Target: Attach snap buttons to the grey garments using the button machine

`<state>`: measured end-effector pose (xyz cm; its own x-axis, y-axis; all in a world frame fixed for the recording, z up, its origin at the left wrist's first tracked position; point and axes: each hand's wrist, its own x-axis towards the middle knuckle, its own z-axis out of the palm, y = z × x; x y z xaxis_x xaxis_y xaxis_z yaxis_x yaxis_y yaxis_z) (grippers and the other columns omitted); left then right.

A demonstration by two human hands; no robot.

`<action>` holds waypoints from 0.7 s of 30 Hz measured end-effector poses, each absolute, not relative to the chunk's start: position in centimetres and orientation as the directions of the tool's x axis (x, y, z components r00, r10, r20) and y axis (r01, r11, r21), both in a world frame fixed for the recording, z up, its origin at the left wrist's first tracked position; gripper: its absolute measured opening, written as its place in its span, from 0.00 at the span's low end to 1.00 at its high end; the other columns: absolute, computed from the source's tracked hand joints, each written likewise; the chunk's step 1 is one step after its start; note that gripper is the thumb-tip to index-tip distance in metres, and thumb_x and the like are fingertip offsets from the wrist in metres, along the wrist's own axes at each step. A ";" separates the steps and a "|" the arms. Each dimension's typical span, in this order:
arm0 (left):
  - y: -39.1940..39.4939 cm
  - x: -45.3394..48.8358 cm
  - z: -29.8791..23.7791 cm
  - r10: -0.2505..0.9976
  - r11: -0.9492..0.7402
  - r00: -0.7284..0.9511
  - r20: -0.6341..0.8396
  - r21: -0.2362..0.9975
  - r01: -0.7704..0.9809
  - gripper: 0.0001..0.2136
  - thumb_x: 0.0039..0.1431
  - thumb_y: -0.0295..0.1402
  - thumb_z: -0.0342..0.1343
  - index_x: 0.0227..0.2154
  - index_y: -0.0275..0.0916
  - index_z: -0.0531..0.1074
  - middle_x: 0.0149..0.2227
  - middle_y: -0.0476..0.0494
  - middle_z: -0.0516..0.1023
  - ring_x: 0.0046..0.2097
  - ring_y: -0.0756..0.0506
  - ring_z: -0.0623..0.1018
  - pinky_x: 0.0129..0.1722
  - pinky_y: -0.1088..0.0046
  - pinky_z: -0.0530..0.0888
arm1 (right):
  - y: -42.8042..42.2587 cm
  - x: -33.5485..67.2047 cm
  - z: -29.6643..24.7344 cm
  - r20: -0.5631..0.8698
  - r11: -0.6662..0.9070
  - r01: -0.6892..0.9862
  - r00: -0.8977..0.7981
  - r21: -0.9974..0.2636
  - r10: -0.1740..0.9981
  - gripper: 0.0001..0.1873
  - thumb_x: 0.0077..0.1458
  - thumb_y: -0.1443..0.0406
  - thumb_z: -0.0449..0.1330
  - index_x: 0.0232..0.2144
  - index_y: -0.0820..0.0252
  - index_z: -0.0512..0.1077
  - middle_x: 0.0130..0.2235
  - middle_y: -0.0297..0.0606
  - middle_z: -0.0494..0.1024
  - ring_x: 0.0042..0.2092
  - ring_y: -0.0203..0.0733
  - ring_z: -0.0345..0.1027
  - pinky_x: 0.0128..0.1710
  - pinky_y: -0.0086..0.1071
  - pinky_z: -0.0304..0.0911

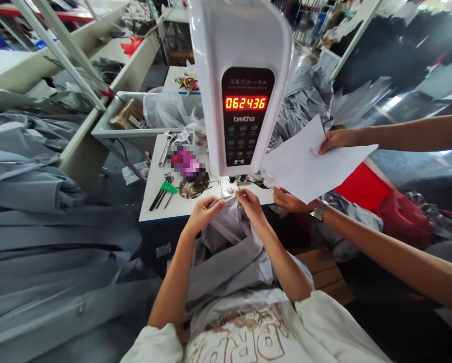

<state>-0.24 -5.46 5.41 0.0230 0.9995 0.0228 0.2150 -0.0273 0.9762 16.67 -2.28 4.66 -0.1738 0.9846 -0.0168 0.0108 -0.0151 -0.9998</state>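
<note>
Grey garment: edge toward the button-sewing machine, long axis running from it toward the white shirt. Left hand, right hand: both pinched on that edge.

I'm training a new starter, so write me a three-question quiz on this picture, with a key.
1. Reading: what number do the red digits show?
2. True or false: the left hand and right hand are both at the grey fabric.
3. Whose hand grips the upper right of the white sheet?

Key:
1. 062436.
2. True.
3. A co-worker's hand, reaching in from the right.
</note>
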 end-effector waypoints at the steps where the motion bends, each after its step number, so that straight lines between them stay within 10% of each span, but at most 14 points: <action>1: -6.0 -0.4 5.7 0.999 -0.033 0.001 0.033 0.978 0.204 0.18 0.53 0.50 0.55 0.23 0.38 0.68 0.22 0.51 0.66 0.27 0.51 0.66 0.28 0.75 0.65 | -2.7 16.6 5.0 -0.014 -0.011 0.013 -0.219 -1.000 0.976 0.22 0.50 0.46 0.57 0.24 0.57 0.60 0.21 0.26 0.51 0.22 0.30 0.43 0.22 0.28 0.41; 12: -9.4 -1.8 7.1 0.995 -0.056 -0.082 0.053 0.998 -0.032 0.16 0.62 0.49 0.48 0.31 0.40 0.65 0.14 0.57 0.62 0.15 0.54 0.59 0.17 0.79 0.58 | -5.0 17.1 6.2 -0.043 -0.050 -0.006 -0.407 -0.999 0.913 0.21 0.56 0.47 0.54 0.28 0.59 0.66 0.20 0.27 0.53 0.22 0.30 0.44 0.23 0.27 0.42; 15: -10.9 -2.3 6.0 0.985 -0.115 0.140 0.097 0.985 0.125 0.17 0.58 0.48 0.53 0.41 0.39 0.69 0.32 0.45 0.76 0.35 0.48 0.76 0.37 0.73 0.72 | -5.4 17.2 6.8 -0.085 -0.121 -0.087 -0.334 -0.989 0.939 0.20 0.55 0.48 0.57 0.28 0.59 0.66 0.19 0.25 0.49 0.22 0.29 0.39 0.22 0.27 0.39; 21: -12.9 -1.9 0.9 0.980 -0.153 0.187 0.070 0.866 0.475 0.35 0.52 0.42 0.61 0.61 0.42 0.54 0.62 0.36 0.58 0.63 0.38 0.59 0.63 0.57 0.57 | -7.8 17.5 9.5 -0.134 -0.267 -0.265 -0.429 -0.927 0.893 0.17 0.55 0.53 0.60 0.26 0.60 0.66 0.18 0.23 0.46 0.21 0.27 0.36 0.20 0.25 0.38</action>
<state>-1.86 -12.93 0.90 0.1866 0.9799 0.0703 0.4754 -0.1527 0.8664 17.47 -7.77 9.52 -0.4291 0.8932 -0.1341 -0.2652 -0.2665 -0.9266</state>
